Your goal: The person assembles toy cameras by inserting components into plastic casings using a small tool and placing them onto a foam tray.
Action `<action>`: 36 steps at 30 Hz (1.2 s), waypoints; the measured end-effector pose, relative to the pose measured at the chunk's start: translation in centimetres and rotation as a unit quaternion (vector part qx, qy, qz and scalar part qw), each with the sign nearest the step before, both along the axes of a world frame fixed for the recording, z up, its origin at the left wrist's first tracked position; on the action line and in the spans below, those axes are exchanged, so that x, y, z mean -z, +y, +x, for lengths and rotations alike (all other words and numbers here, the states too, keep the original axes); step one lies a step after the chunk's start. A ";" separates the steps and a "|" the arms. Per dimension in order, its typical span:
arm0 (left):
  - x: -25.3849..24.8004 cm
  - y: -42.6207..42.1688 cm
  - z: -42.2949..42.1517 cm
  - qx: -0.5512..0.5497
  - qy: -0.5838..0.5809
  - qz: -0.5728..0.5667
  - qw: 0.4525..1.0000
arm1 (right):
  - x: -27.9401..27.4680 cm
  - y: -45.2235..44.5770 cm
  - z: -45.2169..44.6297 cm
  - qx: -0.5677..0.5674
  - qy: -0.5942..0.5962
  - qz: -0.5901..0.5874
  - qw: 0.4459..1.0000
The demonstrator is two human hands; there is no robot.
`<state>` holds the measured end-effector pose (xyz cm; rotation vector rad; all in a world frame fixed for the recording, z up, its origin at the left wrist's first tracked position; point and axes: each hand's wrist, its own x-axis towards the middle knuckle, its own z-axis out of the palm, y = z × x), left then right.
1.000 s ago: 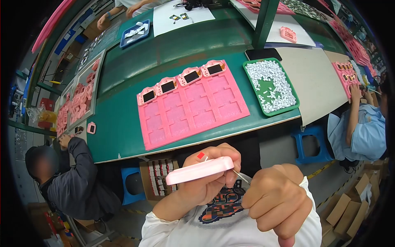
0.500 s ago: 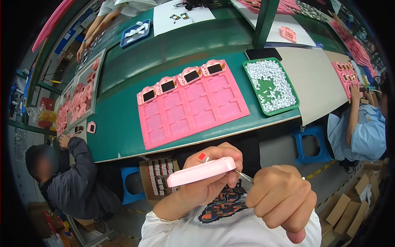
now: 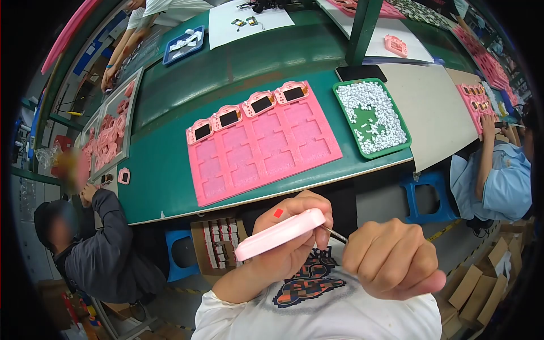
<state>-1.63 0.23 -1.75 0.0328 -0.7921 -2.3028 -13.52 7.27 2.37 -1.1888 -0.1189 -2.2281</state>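
Observation:
My left hand is closed around the edge of a pink plastic shell, held tilted above my lap with its smooth outer side towards the camera. In my right hand, a fist, is a thin metal tool; its handle is hidden, so its kind is unclear. The tool's tip meets the right end of the shell, and the contact point is hidden from view. Beyond both hands a pink foam tray lies on the green table, with several pink screen units along its far row.
A green tray of small white parts stands right of the foam, near a black phone-like slab. Under the table is an open carton. Co-workers sit at left and right; blue stools stand nearby.
My right fist has turned, its thumb swinging from downward to rightward. The pink shell has tilted more, its right end rising. A small white piece seen above the shell no longer shows.

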 end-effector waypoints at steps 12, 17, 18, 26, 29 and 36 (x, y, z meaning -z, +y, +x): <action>-0.4 -0.2 0.6 -0.032 -0.098 -0.024 0.994 | 0.3 -0.6 -0.4 -0.026 0.011 -0.014 0.999; 3.7 -6.2 4.9 -0.115 -0.312 -0.191 0.923 | 0.0 0.5 -6.1 0.143 0.186 0.017 0.972; 4.4 -8.2 6.4 -0.126 -0.317 -0.190 0.921 | 1.5 0.9 -7.8 0.297 0.270 0.117 0.908; 3.6 -20.1 14.9 -0.181 -0.674 -0.471 0.539 | 10.8 -3.6 -19.0 0.491 0.540 0.476 0.491; 3.5 -22.0 14.1 -0.149 -0.720 -0.493 0.466 | 11.5 -4.2 -19.2 0.460 0.607 0.516 0.392; 6.4 -23.7 13.9 -0.163 -0.687 -0.532 0.467 | 12.1 -5.3 -20.5 0.430 0.632 0.537 0.356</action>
